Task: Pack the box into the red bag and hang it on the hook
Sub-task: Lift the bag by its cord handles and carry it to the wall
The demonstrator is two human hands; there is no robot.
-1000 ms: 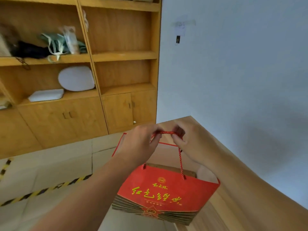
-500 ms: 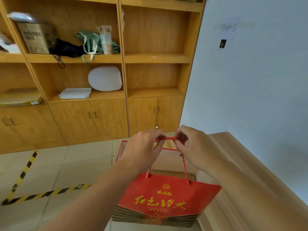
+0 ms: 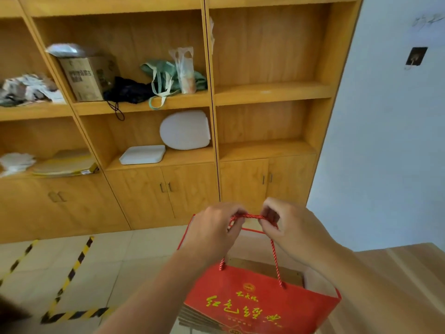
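Note:
The red bag (image 3: pixel 260 307) with yellow lettering hangs in the air at the bottom centre. The brown box (image 3: pixel 265 267) sits inside it, only its top edge showing. My left hand (image 3: pixel 214 233) and my right hand (image 3: pixel 292 227) pinch the red rope handles (image 3: pixel 250 216) together at the top, one on each side. The hook (image 3: pixel 416 56), a small dark square plate, is stuck on the white wall at the upper right, far above and to the right of the bag.
A tall wooden shelf unit (image 3: pixel 212 97) fills the background, holding a cardboard box (image 3: pixel 89 77), bags and white trays. A wooden table (image 3: pixel 397 280) lies at the lower right under the bag. Black-and-yellow tape (image 3: pixel 72 273) marks the tiled floor at left.
The view has swung left and upward, so the hook moved from upper centre to the upper right. Both hands have kept their hold on the handles, the bag still hanging.

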